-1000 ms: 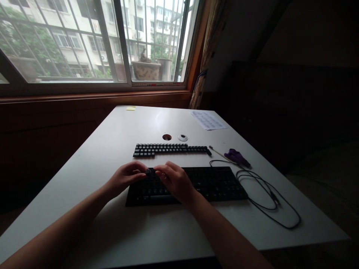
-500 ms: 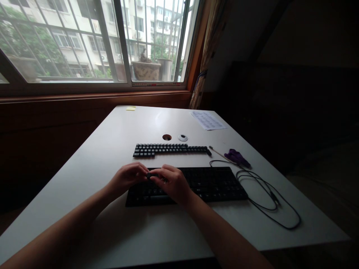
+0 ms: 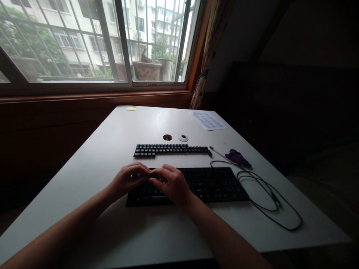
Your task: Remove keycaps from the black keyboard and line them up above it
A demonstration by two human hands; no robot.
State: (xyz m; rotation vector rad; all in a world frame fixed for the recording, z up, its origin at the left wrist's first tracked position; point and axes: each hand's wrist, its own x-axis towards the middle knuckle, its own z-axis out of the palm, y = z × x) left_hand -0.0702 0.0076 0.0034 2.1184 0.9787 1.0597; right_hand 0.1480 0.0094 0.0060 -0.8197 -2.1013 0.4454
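Note:
My left hand (image 3: pixel 125 180) and my right hand (image 3: pixel 172 184) meet fingertip to fingertip over the left part of a black keyboard (image 3: pixel 214 184). Between them they pinch a small dark keycap (image 3: pixel 152 175), mostly covered by the fingers. The keyboard lies flat on the white table, its left half partly hidden under my hands. Just behind it, loose black keycaps (image 3: pixel 168 148) are lined up in rows, with one long cap slanting at the right end.
Right of the keyboard, a black cable (image 3: pixel 280 224) lies in loops. Beyond it are a crumpled purple cloth (image 3: pixel 238 157) and a thin brush (image 3: pixel 217 151). Farther back are a cable hole (image 3: pixel 167 137), its white cover (image 3: pixel 183 138), printed sheets (image 3: pixel 209 121) and a yellow note (image 3: pixel 131 108).
My left fingertips have shifted slightly right, closer against the right ones, and the keycap is more covered. The view has moved a touch; the things on the table stay put.

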